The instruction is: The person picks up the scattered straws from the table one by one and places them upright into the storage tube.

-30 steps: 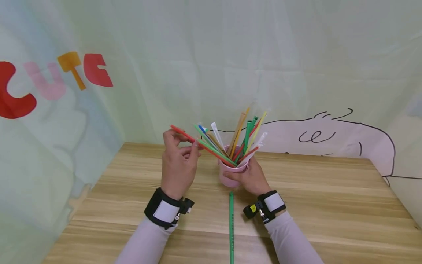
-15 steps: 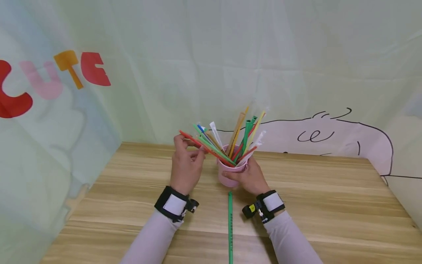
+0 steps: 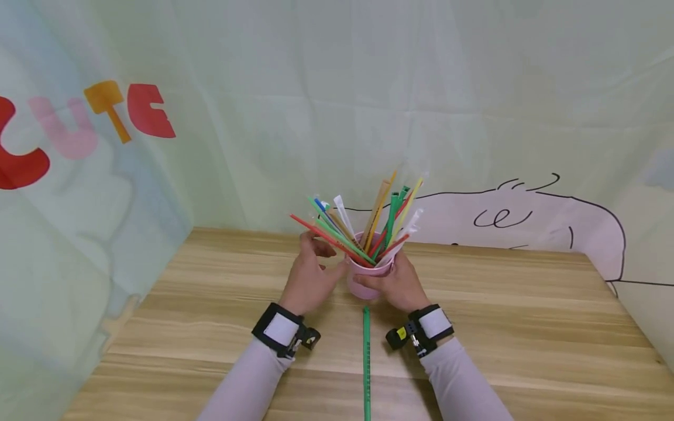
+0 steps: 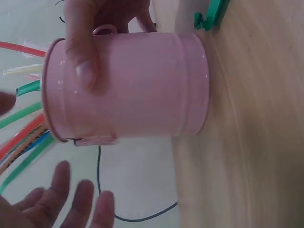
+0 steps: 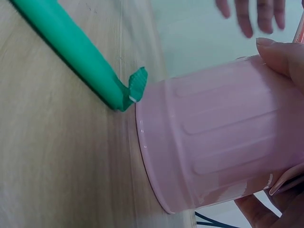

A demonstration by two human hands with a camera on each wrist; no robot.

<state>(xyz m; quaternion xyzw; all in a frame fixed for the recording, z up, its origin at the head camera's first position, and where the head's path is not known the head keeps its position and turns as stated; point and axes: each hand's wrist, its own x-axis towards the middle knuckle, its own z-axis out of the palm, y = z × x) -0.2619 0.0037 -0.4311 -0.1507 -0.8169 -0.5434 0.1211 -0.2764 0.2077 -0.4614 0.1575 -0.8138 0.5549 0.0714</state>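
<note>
A pink bucket (image 3: 360, 285) stands on the table, filled with several wrapped straws in green, red, white, orange and yellow. My right hand (image 3: 404, 284) grips its right side, with the thumb across the front below the rim. To the left of the bucket is my left hand (image 3: 310, 279), its fingers relaxed and spread, holding nothing; a gap to the bucket shows in the left wrist view. A red straw (image 3: 315, 227) leans out over the left rim above that hand. In front of the bucket lies a green wrapped straw (image 3: 367, 362), its crimped end close to the base.
The wooden table (image 3: 526, 327) reaches back to a hanging cloth backdrop (image 3: 368, 88) with coloured letters and a line drawing. Black straps with small cameras sit on both wrists.
My left hand has let go of the red straw, which now rests among the others in the bucket. That hand has moved right and down toward the bucket; the right hand keeps its grip.
</note>
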